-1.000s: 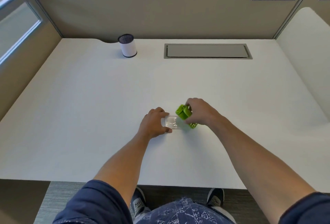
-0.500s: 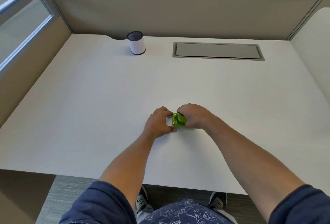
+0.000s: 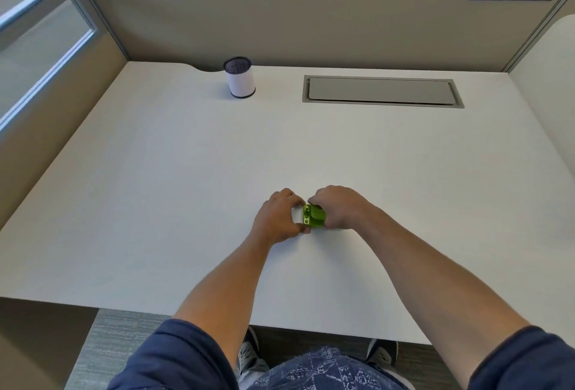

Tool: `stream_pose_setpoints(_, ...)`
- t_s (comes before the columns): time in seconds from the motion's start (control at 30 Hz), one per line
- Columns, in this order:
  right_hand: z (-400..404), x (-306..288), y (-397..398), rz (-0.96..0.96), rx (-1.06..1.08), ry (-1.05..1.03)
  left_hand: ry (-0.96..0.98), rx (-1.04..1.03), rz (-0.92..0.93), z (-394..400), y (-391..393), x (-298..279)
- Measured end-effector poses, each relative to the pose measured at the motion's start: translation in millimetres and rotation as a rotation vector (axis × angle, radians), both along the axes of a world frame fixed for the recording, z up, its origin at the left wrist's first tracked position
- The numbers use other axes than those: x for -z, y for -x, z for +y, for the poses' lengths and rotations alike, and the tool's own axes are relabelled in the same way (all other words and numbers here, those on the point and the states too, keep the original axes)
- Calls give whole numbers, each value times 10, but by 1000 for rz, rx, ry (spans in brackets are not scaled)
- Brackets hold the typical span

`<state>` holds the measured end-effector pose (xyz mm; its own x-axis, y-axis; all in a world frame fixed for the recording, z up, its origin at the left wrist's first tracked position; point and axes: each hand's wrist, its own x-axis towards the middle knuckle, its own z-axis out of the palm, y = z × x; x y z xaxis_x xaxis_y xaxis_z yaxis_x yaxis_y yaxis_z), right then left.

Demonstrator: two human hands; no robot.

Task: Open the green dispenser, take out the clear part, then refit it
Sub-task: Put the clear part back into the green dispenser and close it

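Observation:
A small green dispenser lies on the white desk, pinched between both hands. My left hand grips its left end with thumb and fingertips. From the right, my right hand covers its top and far side. The clear part is hidden; no transparent piece shows between the hands.
A white cylindrical pen cup with a dark mesh rim stands at the back of the desk. A grey cable hatch is set into the desk at the back right. Partition walls close off the back and both sides.
The clear part, held at the left of the tilted green body a second ago, is no longer seen. Both hands have closed together on the green dispenser, which now lies flat.

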<state>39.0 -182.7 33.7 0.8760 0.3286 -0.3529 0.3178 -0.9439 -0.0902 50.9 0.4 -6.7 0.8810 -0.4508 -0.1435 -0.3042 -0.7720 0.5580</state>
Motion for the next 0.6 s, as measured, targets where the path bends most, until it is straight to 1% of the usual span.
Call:
stream_pose_setpoints(0.3,72,-20,16,-9,47,-34,-22,2,-22,-7,-1,-19)
stream_pose_setpoints(0.5,100,-10,71,-124,-35,56,-23,6,-21,-6,-1,-30)
stream_pose_setpoints(0.6,104,-23,82,-138,-63,76,-43,26,-31,-8,4,-30)
